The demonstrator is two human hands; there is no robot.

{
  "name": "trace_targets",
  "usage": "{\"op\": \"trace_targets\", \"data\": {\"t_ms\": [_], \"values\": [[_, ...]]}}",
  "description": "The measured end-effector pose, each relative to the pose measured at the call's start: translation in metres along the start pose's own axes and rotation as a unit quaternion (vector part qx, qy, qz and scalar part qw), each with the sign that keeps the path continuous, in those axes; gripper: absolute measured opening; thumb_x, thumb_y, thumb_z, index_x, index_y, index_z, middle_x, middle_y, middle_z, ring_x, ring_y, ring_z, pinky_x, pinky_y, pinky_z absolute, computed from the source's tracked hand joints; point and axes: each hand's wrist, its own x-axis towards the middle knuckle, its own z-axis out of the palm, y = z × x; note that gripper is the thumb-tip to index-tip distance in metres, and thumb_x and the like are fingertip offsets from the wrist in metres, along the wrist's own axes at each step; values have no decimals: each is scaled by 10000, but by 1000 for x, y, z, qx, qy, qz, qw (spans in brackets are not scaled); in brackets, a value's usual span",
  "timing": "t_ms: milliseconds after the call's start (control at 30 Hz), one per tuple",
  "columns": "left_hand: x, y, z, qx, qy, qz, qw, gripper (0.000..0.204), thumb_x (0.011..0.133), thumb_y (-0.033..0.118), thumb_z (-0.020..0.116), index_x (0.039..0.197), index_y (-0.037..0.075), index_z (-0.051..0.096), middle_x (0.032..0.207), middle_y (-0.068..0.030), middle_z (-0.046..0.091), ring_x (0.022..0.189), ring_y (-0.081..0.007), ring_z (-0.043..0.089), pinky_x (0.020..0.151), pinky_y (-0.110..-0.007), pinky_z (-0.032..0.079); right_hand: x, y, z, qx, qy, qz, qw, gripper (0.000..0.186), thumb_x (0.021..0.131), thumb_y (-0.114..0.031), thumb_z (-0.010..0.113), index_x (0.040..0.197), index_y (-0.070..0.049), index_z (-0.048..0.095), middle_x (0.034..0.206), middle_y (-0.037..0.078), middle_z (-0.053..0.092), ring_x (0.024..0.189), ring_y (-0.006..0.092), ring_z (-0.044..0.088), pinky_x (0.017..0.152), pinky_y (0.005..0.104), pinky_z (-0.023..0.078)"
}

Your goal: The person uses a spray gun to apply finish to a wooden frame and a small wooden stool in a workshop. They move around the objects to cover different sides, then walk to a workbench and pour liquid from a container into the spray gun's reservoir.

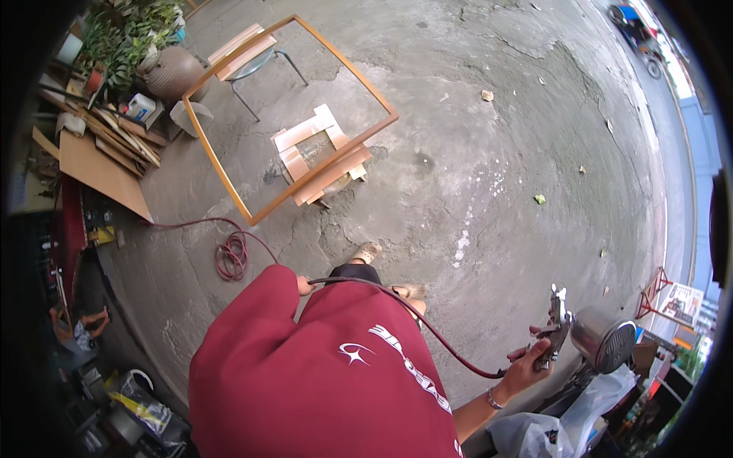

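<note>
The right hand (527, 369) grips a silver metal spray gun (557, 336); the left hand (305, 286) closes around a dark-red rubber hose (430, 324) (best kept slack). Beyond, toward the grey concrete floor's (427, 206) left edge, a brown wooden frame (330, 163) rests on board-topped supports (256, 66); even passes should suit it.

Dressed in a loose maroon shirt (263, 374), plain along the left sleeve (263, 294). Down its front, slanting white lettering (418, 375); left of that on the shirt, a white star-and-arc emblem (353, 353). Beyond the shirt's far edge, dark legwear (356, 271), then tan shoes (368, 253) with dark specks. Right of the shirt, on the right hand's (531, 362) wrist, a banded bracelet (494, 399).
</note>
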Motion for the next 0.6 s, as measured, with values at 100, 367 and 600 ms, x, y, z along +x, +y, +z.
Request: {"op": "trace_targets", "data": {"t_ms": [100, 367, 600], "values": [[-13, 23, 29, -54, 25, -19, 998, 595, 956, 691, 512, 1305, 253, 713, 1263, -157, 711, 1199, -384, 653, 1001, -503, 513, 65, 23, 7, 39, -74, -52, 995, 515, 1082, -414, 533, 1195, 77, 641, 970, 133, 731, 418, 68, 506, 358, 218, 342], [-40, 180, 158, -203, 28, -152, 967, 619, 954, 700, 509, 1298, 231, 721, 1241, -181, 716, 1187, -377, 664, 992, -495, 513, 229, 98, -7, 119, -198, -83, 969, 514, 1079, -385, 548, 1202, 107, 633, 975, 154, 738, 430, 70, 528, 373, 226, 356], [-76, 366, 247, -318, 20, -141, 937, 596, 957, 665, 529, 1276, 203, 730, 1230, -190, 717, 1175, -384, 669, 986, -486, 517, 402, 113, -56, 88, -199, -126, 968, 498, 1071, -400, 562, 1199, 75, 647, 977, 115, 735, 415, 74, 523, 352, 214, 335]]}}
